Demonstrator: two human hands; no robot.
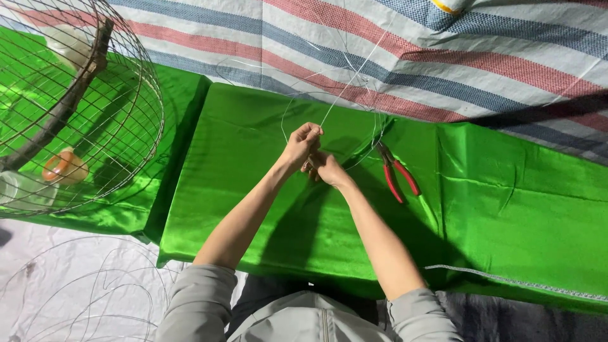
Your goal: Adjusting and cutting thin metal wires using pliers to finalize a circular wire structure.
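Over a shiny green cloth (253, 209), my left hand (301, 144) pinches a thin silver wire (354, 69) that runs up and to the right and loops back over the cloth. My right hand (327, 168) sits just below and right of the left, touching it, fingers closed on the same wire near the pinch point. Exactly how the wire bends between the two hands is hidden by the fingers. Red-handled pliers (396, 172) lie on the cloth to the right of my right hand.
A round wire cage (120, 126) stands at the left with an orange cup (65, 168) inside. Loose wire coils (95, 297) lie at the lower left. A red, blue and white striped tarp (481, 57) covers the ground beyond the cloth.
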